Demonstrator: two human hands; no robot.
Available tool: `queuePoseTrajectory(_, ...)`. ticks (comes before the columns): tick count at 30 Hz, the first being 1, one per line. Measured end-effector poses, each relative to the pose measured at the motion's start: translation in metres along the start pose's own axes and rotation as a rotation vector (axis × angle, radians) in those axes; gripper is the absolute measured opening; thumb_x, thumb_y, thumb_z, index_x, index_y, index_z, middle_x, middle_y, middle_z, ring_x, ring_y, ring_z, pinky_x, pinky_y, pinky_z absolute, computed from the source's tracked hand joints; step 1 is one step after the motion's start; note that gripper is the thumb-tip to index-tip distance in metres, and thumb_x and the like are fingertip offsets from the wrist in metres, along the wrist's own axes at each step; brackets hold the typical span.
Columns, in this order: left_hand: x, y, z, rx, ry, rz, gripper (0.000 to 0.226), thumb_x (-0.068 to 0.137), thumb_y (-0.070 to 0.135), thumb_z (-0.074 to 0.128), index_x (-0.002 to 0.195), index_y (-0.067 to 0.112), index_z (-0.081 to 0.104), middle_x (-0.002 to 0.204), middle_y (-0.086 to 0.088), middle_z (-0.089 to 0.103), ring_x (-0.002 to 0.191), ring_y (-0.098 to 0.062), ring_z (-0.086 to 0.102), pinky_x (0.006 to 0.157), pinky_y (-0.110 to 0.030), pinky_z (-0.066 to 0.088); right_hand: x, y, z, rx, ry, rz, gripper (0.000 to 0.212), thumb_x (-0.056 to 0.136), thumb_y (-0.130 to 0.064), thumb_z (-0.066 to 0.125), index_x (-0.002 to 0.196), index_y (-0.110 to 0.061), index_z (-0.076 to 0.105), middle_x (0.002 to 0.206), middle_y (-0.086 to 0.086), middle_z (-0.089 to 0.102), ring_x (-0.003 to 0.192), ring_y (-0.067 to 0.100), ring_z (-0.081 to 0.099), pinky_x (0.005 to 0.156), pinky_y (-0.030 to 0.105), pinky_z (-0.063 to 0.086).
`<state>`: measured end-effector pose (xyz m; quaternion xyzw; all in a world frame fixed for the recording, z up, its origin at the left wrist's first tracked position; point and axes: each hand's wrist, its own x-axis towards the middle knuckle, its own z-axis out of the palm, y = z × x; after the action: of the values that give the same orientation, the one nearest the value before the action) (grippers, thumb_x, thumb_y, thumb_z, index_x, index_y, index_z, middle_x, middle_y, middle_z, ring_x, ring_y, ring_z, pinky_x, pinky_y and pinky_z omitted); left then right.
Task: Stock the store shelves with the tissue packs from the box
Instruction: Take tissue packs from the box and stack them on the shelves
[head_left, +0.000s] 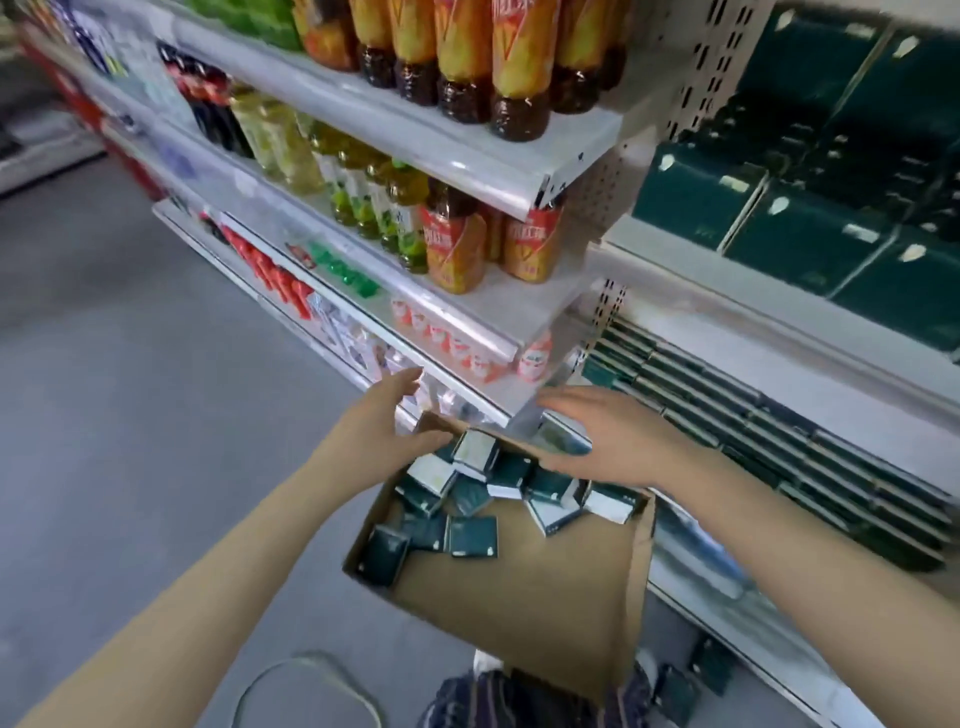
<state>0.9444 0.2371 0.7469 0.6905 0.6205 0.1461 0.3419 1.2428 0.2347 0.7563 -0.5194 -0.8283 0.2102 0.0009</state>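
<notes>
Now, down at the bottom of the view, patterned trousers (498, 696) show, with a pale cable (306, 670) looped on the grey floor (130, 415) to their left. A couple of dark green packs (675, 693) lie on the floor by the base of the right-hand shelving.

Just above that sits the open cardboard box (519, 597), tilted away from the person, its near half showing bare brown card. The tissue packs (470, 535), dark green with pale edges, are heaped loose at the far end of the box, some flat and some tipped on edge.

Both hands are over that heap. The left hand (384, 421) is at the far left corner of the box, fingers spread and relaxed, its lower fingers at the edge of the pile; no pack is gripped. The right hand (597, 431) hovers flat above the right side of the pile, fingers straight and pointing left, thumb out beneath, holding nothing.

Beyond the right hand, a low shelf (727, 582) carries tight rows of the same green packs (779, 447). Higher up on the right stand larger dark green bundles (810, 249). To the left, the drinks shelving holds orange-labelled bottles (457, 249) and green ones (363, 202), blurred towards the far aisle.
</notes>
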Motion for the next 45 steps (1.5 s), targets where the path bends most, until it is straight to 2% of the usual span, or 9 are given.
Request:
queuePoseTrajectory(4,-0.009,-0.037,0.023,0.006,-0.055,-0.102,0.086,0.084,0.055,0.075,0.154,0.034,0.030,0.147,0.005,0.050,0.134,-0.018,0.048,0.107,-0.036,0.040,0.001,-0.008,0.034,0.060,-0.051,0.025,0.072,0.086,-0.053,0.067,0.148,-0.031,0.041,0.147,-0.007,0.050,0.131,0.016,0.047,0.105,0.032,0.041)
queuePoseTrajectory(6,-0.017,-0.052,0.035,-0.018,-0.077,-0.139,0.080,0.084,0.053,0.075,0.151,0.035,0.034,0.142,0.010,0.052,0.130,-0.017,0.051,0.100,-0.029,0.040,-0.001,-0.008,0.047,0.095,-0.077,0.059,0.071,0.085,-0.051,0.069,0.147,-0.032,0.042,0.144,-0.007,0.052,0.128,0.015,0.049,0.100,0.031,0.043)
queuePoseTrajectory(12,-0.036,-0.082,0.051,0.007,-0.138,-0.250,0.084,0.086,0.050,0.075,0.155,0.029,0.032,0.149,0.003,0.050,0.132,-0.018,0.050,0.105,-0.032,0.042,-0.002,-0.005,0.079,0.130,-0.206,0.152,0.083,0.083,-0.060,0.067,0.153,-0.029,0.035,0.156,-0.009,0.038,0.138,0.013,0.041,0.109,0.030,0.037)
queuePoseTrajectory(18,-0.067,-0.102,0.058,-0.019,-0.131,-0.362,0.074,0.088,0.046,0.074,0.151,0.026,0.038,0.145,0.001,0.053,0.132,-0.022,0.051,0.105,-0.036,0.042,-0.004,-0.011,0.113,0.211,-0.301,0.133,0.083,0.081,-0.060,0.068,0.152,-0.031,0.036,0.156,-0.009,0.038,0.139,0.011,0.040,0.111,0.033,0.038)
queuePoseTrajectory(23,-0.088,-0.124,0.061,-0.020,-0.129,-0.500,0.083,0.087,0.047,0.075,0.154,0.022,0.035,0.149,-0.003,0.050,0.133,-0.023,0.050,0.110,-0.039,0.042,0.009,-0.013,0.143,0.252,-0.467,0.105,0.090,0.080,-0.066,0.063,0.155,-0.032,0.028,0.161,-0.010,0.028,0.145,0.011,0.030,0.117,0.038,0.032)
queuePoseTrajectory(31,-0.093,-0.185,0.067,-0.059,-0.163,-0.599,0.082,0.086,0.051,0.075,0.153,0.025,0.036,0.147,-0.002,0.052,0.127,-0.022,0.054,0.101,-0.033,0.044,0.045,-0.055,0.197,0.406,-0.591,0.215,0.083,0.084,-0.060,0.066,0.153,-0.028,0.034,0.158,-0.006,0.036,0.141,0.015,0.039,0.114,0.036,0.036)
queuePoseTrajectory(39,-0.016,-0.277,0.088,-0.003,-0.390,-0.543,0.071,0.090,0.044,0.072,0.150,0.027,0.040,0.145,0.000,0.054,0.130,-0.021,0.052,0.106,-0.036,0.044,0.105,-0.081,0.288,0.733,-0.519,0.620,0.074,0.085,-0.052,0.071,0.147,-0.021,0.045,0.147,-0.002,0.051,0.129,0.014,0.052,0.106,0.033,0.043)
queuePoseTrajectory(43,0.020,-0.332,0.106,0.021,-0.414,-0.586,0.070,0.092,0.043,0.070,0.152,0.024,0.040,0.144,-0.003,0.054,0.128,-0.024,0.055,0.107,-0.037,0.044,0.133,-0.087,0.360,0.861,-0.482,0.833,0.071,0.081,-0.054,0.074,0.138,-0.018,0.053,0.135,-0.001,0.060,0.104,0.011,0.060,0.078,0.023,0.044)
queuePoseTrajectory(45,0.031,-0.356,0.124,-0.010,-0.394,-0.612,0.066,0.092,0.041,0.071,0.150,0.023,0.044,0.140,-0.003,0.058,0.124,-0.023,0.057,0.105,-0.035,0.044,0.142,-0.086,0.400,0.889,-0.463,0.901,0.071,0.078,-0.057,0.076,0.135,-0.020,0.056,0.131,-0.003,0.062,0.094,0.007,0.058,0.077,0.023,0.043)
